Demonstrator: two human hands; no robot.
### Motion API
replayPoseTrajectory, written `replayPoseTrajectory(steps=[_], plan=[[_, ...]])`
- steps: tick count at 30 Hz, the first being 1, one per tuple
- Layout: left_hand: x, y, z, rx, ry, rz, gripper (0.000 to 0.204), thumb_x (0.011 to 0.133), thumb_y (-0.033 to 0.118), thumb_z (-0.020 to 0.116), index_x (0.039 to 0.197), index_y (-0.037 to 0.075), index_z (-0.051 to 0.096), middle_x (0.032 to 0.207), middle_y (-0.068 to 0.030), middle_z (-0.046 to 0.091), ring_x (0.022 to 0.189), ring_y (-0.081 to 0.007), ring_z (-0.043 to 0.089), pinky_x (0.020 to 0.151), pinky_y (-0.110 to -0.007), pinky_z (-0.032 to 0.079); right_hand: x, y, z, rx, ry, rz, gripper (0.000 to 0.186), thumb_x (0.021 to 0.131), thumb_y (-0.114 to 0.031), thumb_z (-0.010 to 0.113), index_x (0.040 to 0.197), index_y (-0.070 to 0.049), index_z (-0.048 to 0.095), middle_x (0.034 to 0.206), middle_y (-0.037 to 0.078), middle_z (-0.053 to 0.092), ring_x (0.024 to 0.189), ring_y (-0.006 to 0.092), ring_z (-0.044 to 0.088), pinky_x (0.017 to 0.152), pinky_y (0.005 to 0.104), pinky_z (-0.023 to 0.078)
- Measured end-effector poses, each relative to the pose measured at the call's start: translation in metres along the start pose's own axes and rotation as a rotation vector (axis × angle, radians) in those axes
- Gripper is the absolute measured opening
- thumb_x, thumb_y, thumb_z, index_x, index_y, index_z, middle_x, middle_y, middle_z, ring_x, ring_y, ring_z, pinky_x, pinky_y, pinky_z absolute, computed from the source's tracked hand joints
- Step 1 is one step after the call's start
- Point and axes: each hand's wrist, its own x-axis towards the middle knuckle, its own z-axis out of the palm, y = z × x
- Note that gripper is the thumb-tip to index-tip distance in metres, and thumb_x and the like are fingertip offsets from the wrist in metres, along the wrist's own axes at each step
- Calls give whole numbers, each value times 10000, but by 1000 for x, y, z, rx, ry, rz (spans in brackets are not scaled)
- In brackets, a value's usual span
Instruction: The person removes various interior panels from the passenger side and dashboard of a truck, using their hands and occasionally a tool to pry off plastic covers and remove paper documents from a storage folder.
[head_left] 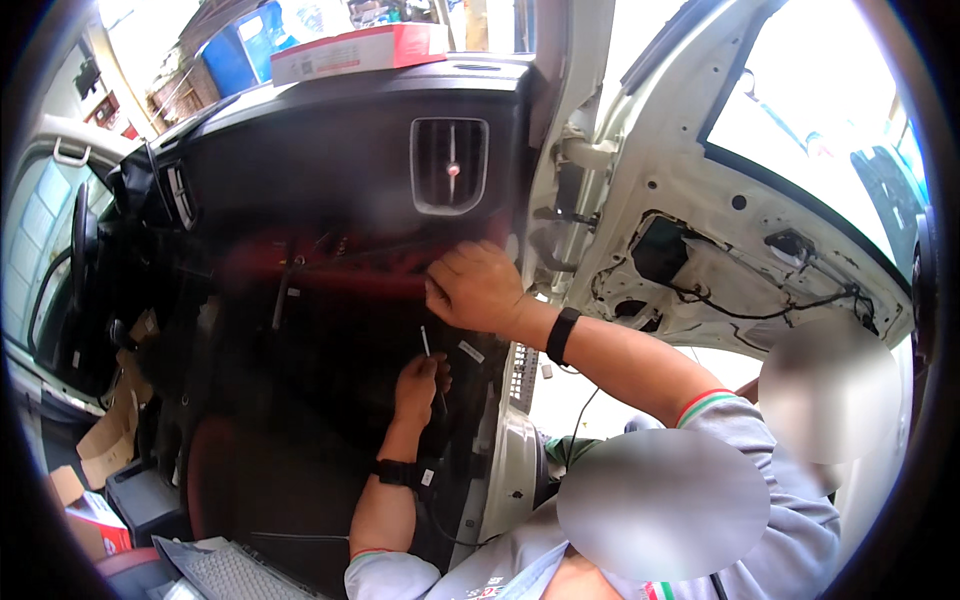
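My left hand point(425, 378) grips a thin screwdriver-like tool point(426, 341) with a pale shaft pointing up, low in the dark, open space point(330, 380) under the dashboard point(320, 150). Above it and to the right, my right hand point(475, 285) is at the dashboard's dark red lower strip point(350, 260), fingers curled; what they hold is hidden. A white label point(470, 352) lies beside the tool, and a vertical air vent point(449, 165) is set in the dash above my right hand.
An open white car door point(640, 180) with exposed wiring stands right. A red-and-white box point(355, 55) sits atop the dash. Left are a steering wheel point(82, 235) and cardboard boxes point(105, 450). A partly visible, blurred person point(750, 387) is beyond my right arm.
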Motion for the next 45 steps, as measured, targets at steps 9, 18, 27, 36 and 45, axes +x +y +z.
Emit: replayPoseTrajectory(steps=[9, 18, 27, 36, 45], plan=[[0, 4, 4, -69, 62, -88, 223, 1013, 156, 494, 1019, -11, 643, 820, -51, 608, 648, -135, 574, 575, -295, 482, 4, -6, -3, -91, -106, 40, 124, 748, -232, 679, 722, -124, 626, 696, 25, 576, 733, 224, 574, 678, 365, 461], [12, -7, 5, 31, 54, -36, 224, 989, 217, 560, 913, 21, 636, 677, -20, 537, 549, -120, 501, 497, -290, 400, 6, -4, 2, -117, -121, -19, 128, 757, -240, 679, 760, -119, 638, 705, 49, 584, 707, 263, 579, 648, 405, 458], [24, -21, 15, 304, 143, 0, 287, 879, 224, 600, 1015, -18, 670, 832, -152, 685, 741, -250, 648, 673, -378, 508, -2, 5, 1, -190, -109, -102, 107, 835, -186, 645, 869, -94, 686, 806, 95, 672, 742, 303, 630, 691, 431, 496], [19, -13, 9, 361, 221, -35, 301, 839, 200, 581, 1022, -19, 675, 935, -230, 692, 857, -329, 675, 745, -416, 525, 55, -5, 8, -37, -399, -68, 277, 941, -131, 549, 1177, 4, 597, 1072, 224, 646, 986, 425, 614, 842, 468, 496], [18, -1, 11, 277, 109, -76, 333, 855, 224, 585, 1057, -24, 677, 1056, -260, 681, 1001, -380, 661, 856, -451, 526, 72, 4, 30, -81, -634, -102, 238, 936, -114, 541, 1136, -20, 627, 1050, 241, 663, 962, 424, 634, 810, 472, 509]])
